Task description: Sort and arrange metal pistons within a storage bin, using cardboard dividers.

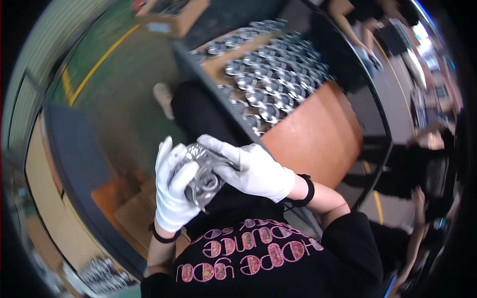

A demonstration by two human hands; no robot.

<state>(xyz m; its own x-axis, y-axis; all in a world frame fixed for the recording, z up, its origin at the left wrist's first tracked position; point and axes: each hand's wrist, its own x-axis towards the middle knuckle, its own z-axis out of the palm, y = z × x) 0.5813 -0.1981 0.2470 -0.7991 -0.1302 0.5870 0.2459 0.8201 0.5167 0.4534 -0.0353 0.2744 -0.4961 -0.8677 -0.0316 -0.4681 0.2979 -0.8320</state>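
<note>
In front of my body I hold a shiny silver metal part [207, 183] with round openings and a rounded outline. My left hand [175, 186], in a white glove, is closed around its left side with the fingers bent over it. My right hand [253, 171], gloved in white too, grips the part's right side, its fingers reaching over the top and edge. The gloves hide some of the part. Many similar silver parts [268, 82] stand in rows on a table ahead of me and to the right.
A brown sheet [318, 134] covers the table's near end. A dark rim [213, 89] runs along its left side. Left of me is a bench with a dark blue-grey surface [74, 144]; more metal parts [104, 275] lie lower left. A cardboard box [171, 22] stands far ahead. Other people work at right.
</note>
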